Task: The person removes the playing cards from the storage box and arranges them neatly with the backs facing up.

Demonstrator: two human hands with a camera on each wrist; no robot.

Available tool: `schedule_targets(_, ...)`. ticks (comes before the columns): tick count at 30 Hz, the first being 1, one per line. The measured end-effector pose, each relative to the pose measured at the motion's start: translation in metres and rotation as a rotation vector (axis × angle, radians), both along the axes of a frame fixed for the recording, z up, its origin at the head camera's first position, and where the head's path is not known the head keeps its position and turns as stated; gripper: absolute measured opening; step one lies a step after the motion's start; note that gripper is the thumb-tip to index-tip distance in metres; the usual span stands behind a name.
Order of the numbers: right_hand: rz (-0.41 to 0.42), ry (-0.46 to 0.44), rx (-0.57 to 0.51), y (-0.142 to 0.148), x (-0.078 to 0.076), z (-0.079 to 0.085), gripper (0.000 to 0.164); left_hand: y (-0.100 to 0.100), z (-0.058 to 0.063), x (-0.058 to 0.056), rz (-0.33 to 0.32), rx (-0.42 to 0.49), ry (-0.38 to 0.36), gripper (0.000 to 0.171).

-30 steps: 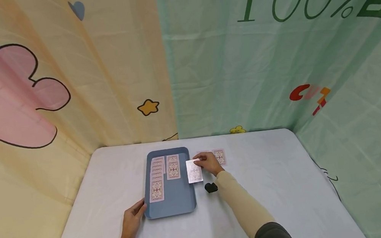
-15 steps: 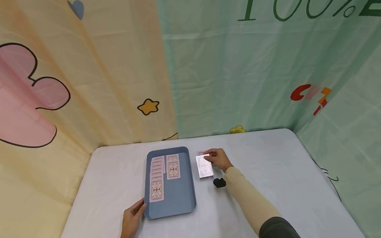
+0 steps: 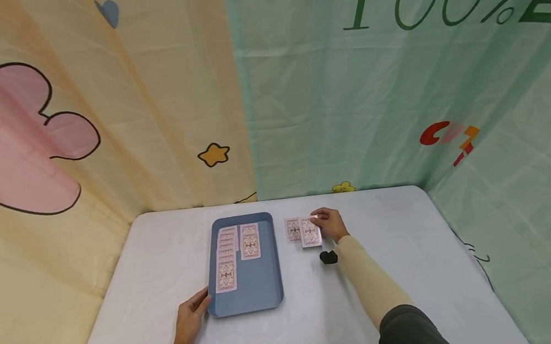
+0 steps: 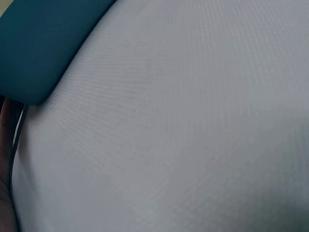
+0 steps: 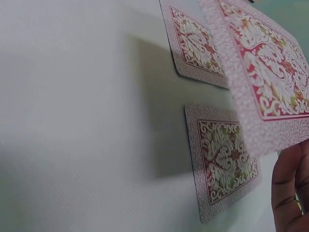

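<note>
My right hand (image 3: 329,224) pinches a playing card (image 3: 310,232), pattern-side up, over the table right of the tray. In the right wrist view, the held card (image 5: 275,63) is raised and tilted above two cards lying on the cloth, one near the top (image 5: 193,43) and a lower card (image 5: 227,164). Of these, the left table card (image 3: 293,230) shows in the head view; the other is hidden. My left hand (image 3: 190,318) grips the left edge of a blue-grey tray (image 3: 259,295), whose corner (image 4: 43,58) appears in the left wrist view.
Several overlapping face-down cards (image 3: 226,275) form a column on the tray's left side, with a shorter overlapping group (image 3: 250,243) beside it. A white cloth (image 3: 390,272) covers the table. Printed curtains (image 3: 319,107) rise behind and along both sides.
My right hand has carried the held card rightward, from the tray's right edge to over the cards on the table. The left hand and tray stay put.
</note>
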State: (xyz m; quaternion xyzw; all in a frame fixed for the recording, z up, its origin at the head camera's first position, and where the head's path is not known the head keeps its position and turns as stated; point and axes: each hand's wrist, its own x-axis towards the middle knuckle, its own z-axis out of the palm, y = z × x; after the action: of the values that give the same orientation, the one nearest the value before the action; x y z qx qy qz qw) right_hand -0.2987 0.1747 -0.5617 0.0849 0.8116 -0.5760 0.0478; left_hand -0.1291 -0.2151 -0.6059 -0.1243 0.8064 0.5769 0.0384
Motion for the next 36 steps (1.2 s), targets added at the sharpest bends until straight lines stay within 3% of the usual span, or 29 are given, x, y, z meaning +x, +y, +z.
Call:
schedule_targets(10,-0.098,-0.020,-0.014,0.033,-0.005,-0.007,0.023,0.002,0.000,0.000,0.006,0.018,0.002,0.039)
schedule_targets(22,-0.140,-0.041,0.023,0.062,-0.003,-0.009,0.027,0.002,0.000,0.000,0.021,0.018,-0.018,0.039)
schedule_targets(30,-0.175,-0.076,0.056,0.081,-0.010,-0.028,0.026,0.003,-0.001,0.000,0.023,0.004,-0.020,0.040)
schedule_targets(36,-0.161,-0.081,0.084,0.082,-0.016,-0.032,0.027,0.003,-0.002,-0.001,0.029,0.013,-0.013,0.040)
